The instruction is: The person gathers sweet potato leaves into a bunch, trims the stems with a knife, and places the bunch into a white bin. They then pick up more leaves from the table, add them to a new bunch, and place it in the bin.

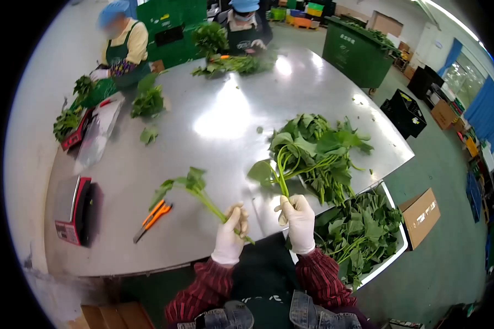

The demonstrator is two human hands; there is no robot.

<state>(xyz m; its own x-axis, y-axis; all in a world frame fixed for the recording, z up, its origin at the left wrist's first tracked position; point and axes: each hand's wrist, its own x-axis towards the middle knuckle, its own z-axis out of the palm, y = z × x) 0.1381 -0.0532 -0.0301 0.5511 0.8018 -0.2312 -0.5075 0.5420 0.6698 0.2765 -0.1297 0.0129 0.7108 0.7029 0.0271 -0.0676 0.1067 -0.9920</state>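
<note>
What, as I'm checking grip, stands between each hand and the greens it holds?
Only white gloves: the left hand grips a leafy stem, the right hand a bunch of stems. Nothing else visible stands in between.

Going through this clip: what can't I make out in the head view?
In the head view:
1. Lower ends of the stems in the right hand: hidden by its fingers.
2. Stretch of the leafy stalk inside the left hand: covered by the grip.
3. Floor of the white crate: buried under leaves.
4. Printing on the cardboard box: too small.
</note>
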